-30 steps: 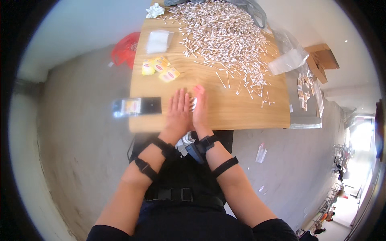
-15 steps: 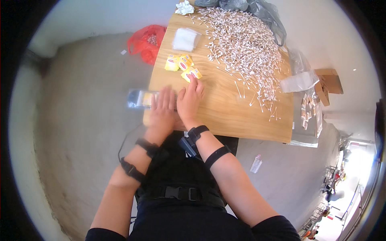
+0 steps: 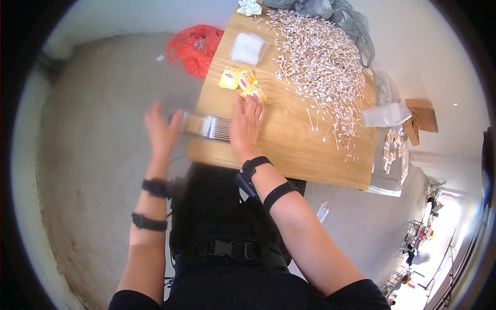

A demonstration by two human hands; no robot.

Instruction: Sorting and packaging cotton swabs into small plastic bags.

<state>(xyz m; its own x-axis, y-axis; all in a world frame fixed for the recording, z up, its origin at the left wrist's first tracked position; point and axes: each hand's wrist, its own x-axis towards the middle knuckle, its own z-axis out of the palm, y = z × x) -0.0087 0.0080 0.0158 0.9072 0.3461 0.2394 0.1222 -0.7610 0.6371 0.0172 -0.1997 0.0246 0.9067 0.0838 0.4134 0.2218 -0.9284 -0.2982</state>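
Observation:
A clear flat packet of cotton swabs [image 3: 219, 128] lies at the table's left edge, with a yellowish label showing through its left part. Its left end juts past the edge. My right hand [image 3: 247, 124] rests flat over the packet's right end, fingers extended toward several yellow printed cards [image 3: 242, 78]. Beside the jutting end, off the table, is my left hand [image 3: 163, 129]. Its thumb stands apart from the fingers; they are slightly blurred, and any contact with the plastic is unclear.
Loose cotton swabs [image 3: 325, 62] form a big heap on the table [image 3: 289, 150]. Clear plastic sleeves [image 3: 249, 49] lie beyond the cards. A red bag [image 3: 194, 51] hangs by the left edge, grey bags [image 3: 341, 15] lie at the back, and a cardboard box [image 3: 422, 116] stands right.
My left hand has moved left, off the packet and past the table edge, uncovering the swabs and label. My right hand stays by the packet's right end, now flatter. The view has shifted slightly.

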